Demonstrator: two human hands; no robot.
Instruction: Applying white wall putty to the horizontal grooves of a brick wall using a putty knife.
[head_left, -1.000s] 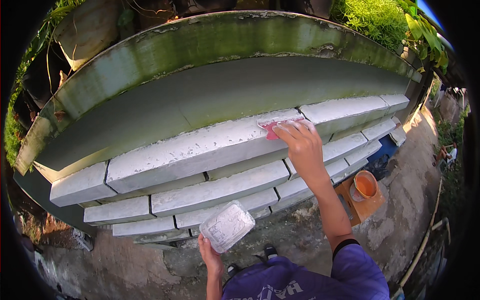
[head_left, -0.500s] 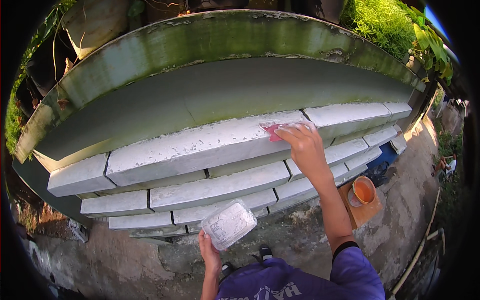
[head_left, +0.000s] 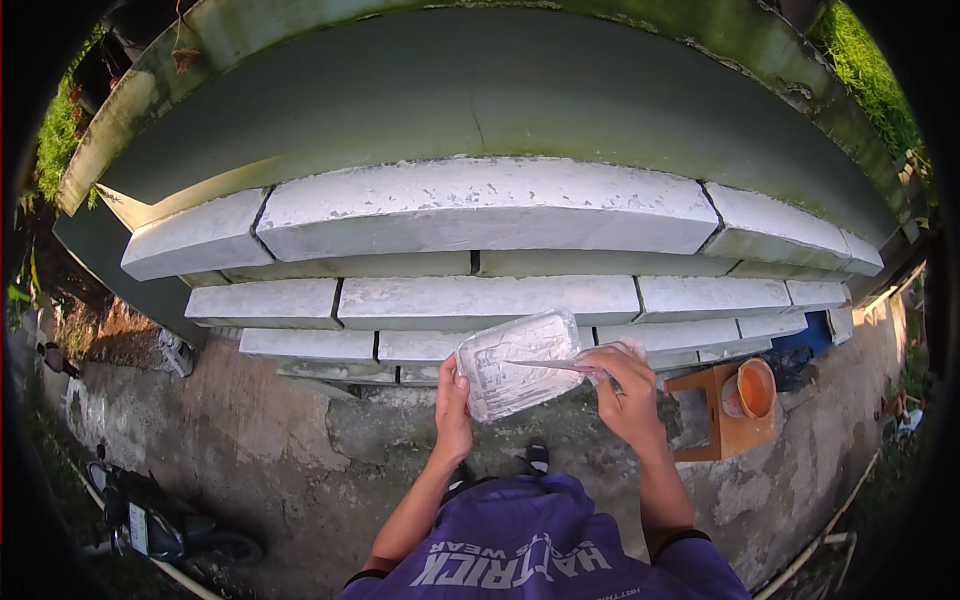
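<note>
My left hand (head_left: 453,412) grips the near left edge of a clear plastic tray (head_left: 528,403), which is coated inside with white paste (head_left: 500,345). Over the tray's right side, my right hand (head_left: 628,400) pinches a putty scraper (head_left: 562,364), its thin blade seen nearly edge-on and lying against or just above the paste. Beyond my hands runs the top ledge (head_left: 480,232) of a stepped concrete wall. White coating covers that ledge, with grey specks along its upper face.
Lower white ledges (head_left: 480,300) step down toward me, split by dark joints. To the right, an orange bucket (head_left: 756,388) stands on a wooden stool (head_left: 715,410), with a black plastic bag (head_left: 790,370) behind. A motorcycle (head_left: 170,525) is parked at lower left on the concrete ground (head_left: 270,430).
My right hand has drawn the putty scraper back from the top ledge to the tray. My left hand has raised the tray slightly rightward, and the view has shifted.
</note>
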